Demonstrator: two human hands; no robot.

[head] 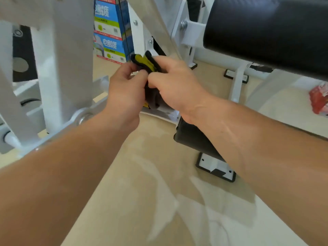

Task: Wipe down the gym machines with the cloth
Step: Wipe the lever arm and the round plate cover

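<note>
Pinching the cloth (145,62) from both sides: your left hand (124,89) has thumb and curled fingers closed on its near edge, and your right hand (175,86) is clamped on the other side. Both grips are closed on fabric and neither hand is free.

- Cloth: dark with a yellow patch, bunched. One wad stands up above your knuckles and a darker tail hangs down between your palms. It is held in the air and, as far as I can tell, not pressed to any machine surface.
- Likely step: refolding or regripping before the next wipe. This is a judgement, not something seen.
- Just behind your hands is a slanted white machine frame (152,27) with bolts. A broader white upright (63,68) stands to your left.
- A large black pad (266,32) is up to your right, and a smaller black pad (191,139) sits under your right wrist.
- Further off there are stacked blue cartons (110,32), a red packet (319,100) at the right edge, and the beige floor (142,174).

Risks from here:
- A bunched cloth wipes with a small, uneven face, so you leave streaks or miss patches.
- The hanging tail could snag on a bolt or bracket as you reach in.
- If one hand lets go before the other has a full hold, the cloth drops to the floor and picks up grit.
- The pictures do not show which surfaces are already done, so you could skip one.
</note>
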